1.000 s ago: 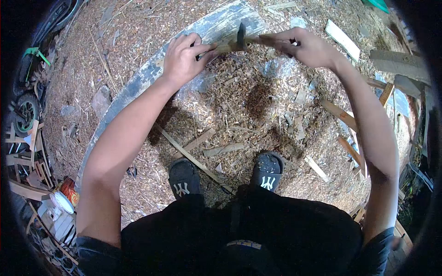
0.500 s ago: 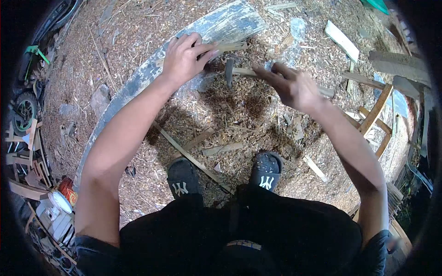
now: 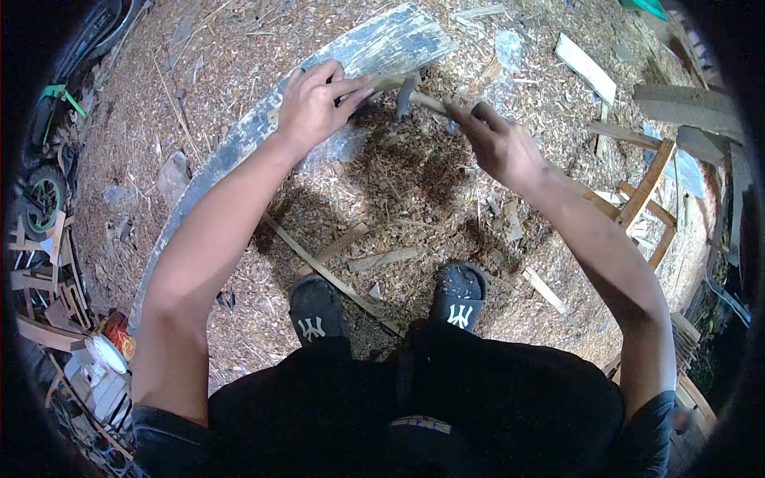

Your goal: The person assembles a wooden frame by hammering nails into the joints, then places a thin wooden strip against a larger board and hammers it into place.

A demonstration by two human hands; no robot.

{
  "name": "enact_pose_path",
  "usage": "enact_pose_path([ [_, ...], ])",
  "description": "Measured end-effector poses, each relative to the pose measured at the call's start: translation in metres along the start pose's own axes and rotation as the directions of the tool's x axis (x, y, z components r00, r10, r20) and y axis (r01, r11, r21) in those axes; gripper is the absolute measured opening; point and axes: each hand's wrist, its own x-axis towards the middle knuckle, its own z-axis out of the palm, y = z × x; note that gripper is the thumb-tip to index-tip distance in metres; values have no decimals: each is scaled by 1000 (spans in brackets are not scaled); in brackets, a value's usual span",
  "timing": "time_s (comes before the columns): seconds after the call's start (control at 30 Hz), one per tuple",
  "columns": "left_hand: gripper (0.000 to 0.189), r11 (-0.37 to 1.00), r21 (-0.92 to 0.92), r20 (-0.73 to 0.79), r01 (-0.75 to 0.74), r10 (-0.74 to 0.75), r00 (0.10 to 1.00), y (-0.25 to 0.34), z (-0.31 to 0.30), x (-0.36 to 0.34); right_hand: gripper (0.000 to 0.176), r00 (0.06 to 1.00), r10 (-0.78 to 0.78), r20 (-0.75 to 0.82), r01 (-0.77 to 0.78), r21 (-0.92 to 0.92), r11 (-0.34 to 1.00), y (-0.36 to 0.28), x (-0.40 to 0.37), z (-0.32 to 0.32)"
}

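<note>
My left hand point(image 3: 315, 107) is closed on a short strip of wood point(image 3: 386, 82), which lies over a long weathered plank point(image 3: 398, 40) with flaking paint. Thumb and fingers pinch the strip near its middle, and its right end sticks out past them. In my right hand point(image 3: 502, 143) is a hammer point(image 3: 407, 97), gripped by its wooden handle. The dark metal head is at the right end of the strip, and whether it touches cannot be made out. Most of the handle is hidden behind my fingers.
Wood shavings cover the ground. A thin wood strip point(image 3: 327, 271) lies by my sandals point(image 3: 460, 295). At the right are a small wooden frame point(image 3: 647, 187) and boards point(image 3: 689, 107). To the left stand a wheel point(image 3: 46, 199), a white lid point(image 3: 107, 353) and scrap wood.
The hammer head has moved up and slightly right, from below the wood strip to its right end. My left hand keeps its hold in nearly the same place.
</note>
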Motion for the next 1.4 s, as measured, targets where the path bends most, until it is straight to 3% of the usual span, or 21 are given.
enact_pose_path([
  [0.1, 22, 1000, 11, -19, -17, 17, 1000, 3, -3, 0, 89, 984, -173, 32, 174, -57, 983, 3, -1, 10],
  [0.13, 22, 1000, 9, -18, -16, 16, 1000, 2, -2, -1, 72, 960, 171, 220, -173, -13, 985, -22, 7, -10],
  [0.17, 22, 1000, 1, -11, -1, 1, 1000, 2, -1, -2, 72, 959, 173, 224, -175, -15, 985, -23, 6, -6],
  [0.23, 22, 1000, -6, -7, 10, -10, 1000, 0, 2, -1, 68, 995, 76, -62, -72, 62, 995, -19, 4, 9],
  [0.27, 22, 1000, -4, -18, -20, 19, 1000, -2, 3, -1, 64, 988, -125, -88, 83, -377, 922, -17, 5, 16],
  [0.3, 22, 999, -1, -28, -49, 49, 998, -4, 4, -2, 64, 988, -127, -91, 83, -376, 923, -23, 6, 15],
  [0.37, 23, 999, 12, -7, -38, 38, 999, -2, -3, 0, 62, 999, 12, 36, -15, 60, 998, -47, 8, 8],
  [0.43, 23, 1000, 18, 17, -24, 24, 1000, 0, -1, -3, 59, 998, 50, 26, -52, 102, 993, -60, 13, -1],
  [0.53, 26, 999, 35, -6, -34, 34, 999, -2, 0, -2, 42, 959, 227, -170, -164, 321, 933, -58, 21, 6],
  [0.63, 28, 999, 3, -11, -44, 44, 999, 1, 0, -1, 37, 923, 361, -131, -269, 450, 852, -36, 31, -9],
  [0.67, 26, 997, 17, -48, -75, 76, 996, 0, 1, -1, 37, 907, 422, -10, -384, 392, 836, -29, 34, -25],
  [0.7, 24, 994, 34, -85, -106, 109, 990, 0, 1, 0, 37, 938, 334, -91, -285, 343, 895, -7, 30, -16],
  [0.87, 16, 991, 33, -79, -127, 129, 988, -1, 0, 1, 41, 939, 329, 98, -343, 205, 917, 0, 42, -62],
  [1.0, 17, 992, 40, -55, -121, 123, 991, -2, 1, 1, 40, 932, 359, 47, -357, 293, 887, -5, 48, -68],
  [1.07, 17, 992, 33, -61, -123, 125, 990, -2, 1, 1, 40, 982, 169, 87, -184, 219, 958, 7, 49, -61],
  [1.1, 17, 992, 25, -67, -125, 126, 990, -2, 1, 1, 40, 982, 170, 84, -185, 218, 958, 7, 53, -64],
  [1.17, 17, 992, 27, -60, -124, 126, 990, -4, 2, 0, 40, 869, 441, 224, -489, 247, 837, -2, 69, -82],
  [1.2, 16, 992, 28, -55, -122, 123, 991, -4, 2, 1, 38, 843, 496, 209, -538, 274, 798, -10, 75, -93],
  [1.23, 16, 992, 28, -55, -123, 124, 991, -3, 2, 1, 38, 842, 497, 209, -538, 274, 797, -3, 75, -92],
  [1.3, 19, 992, 26, -41, -124, 125, 991, -3, 0, 1, 38, 959, 151, 239, -184, 120, 976, 13, 78, -91],
  [1.4, 23, 990, 52, -59, -129, 132, 990, -3, 1, 1, 40, 972, 137, 192, -168, 154, 974, 15, 80, -92],
])
